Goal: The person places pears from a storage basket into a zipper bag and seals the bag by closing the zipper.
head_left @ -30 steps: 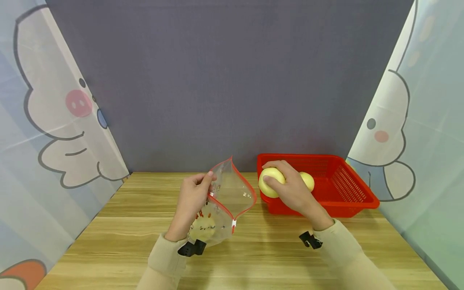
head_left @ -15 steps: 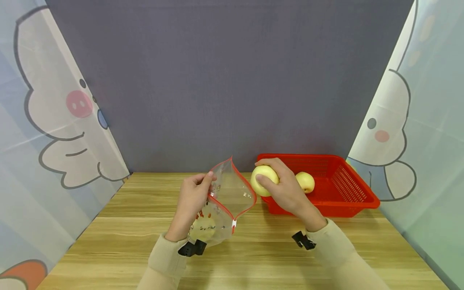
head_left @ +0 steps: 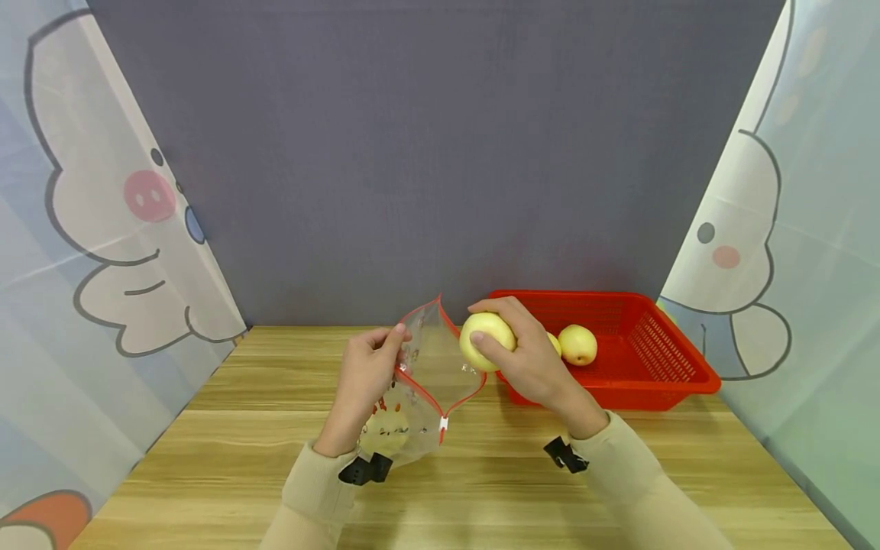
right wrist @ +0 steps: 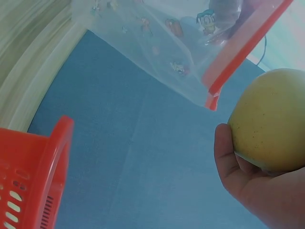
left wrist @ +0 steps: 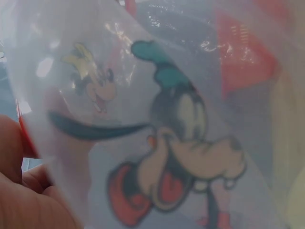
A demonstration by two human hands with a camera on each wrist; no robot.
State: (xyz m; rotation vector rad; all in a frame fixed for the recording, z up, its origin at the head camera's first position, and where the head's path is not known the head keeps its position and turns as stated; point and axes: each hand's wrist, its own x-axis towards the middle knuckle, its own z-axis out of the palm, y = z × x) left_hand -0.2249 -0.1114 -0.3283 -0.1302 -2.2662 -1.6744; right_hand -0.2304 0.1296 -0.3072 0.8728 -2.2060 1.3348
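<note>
A clear zip bag (head_left: 435,359) with red edging and a white slider stands with its mouth spread wide. The left hand (head_left: 364,382) pinches its left rim, and a pale yellow shape shows low inside. In the right hand (head_left: 532,363) is a yellow round fruit (head_left: 486,341), gripped at the right side of the bag's mouth. The left wrist view is filled by the bag's printed cartoon dog (left wrist: 176,162). In the right wrist view the fingers curl round the fruit (right wrist: 271,119), beside the bag's red rim (right wrist: 243,52).
A red basket (head_left: 660,389) stands at the right back of the wooden table (head_left: 495,489). Inside it lies a yellow fruit (head_left: 577,345), with another partly hidden behind the right hand. A grey cloth hangs behind, with cartoon curtains at both sides.
The right hand has carried its fruit leftward from the basket's left end to the bag's mouth. More of the fruit in the basket is now uncovered. The left hand and bag have hardly moved.
</note>
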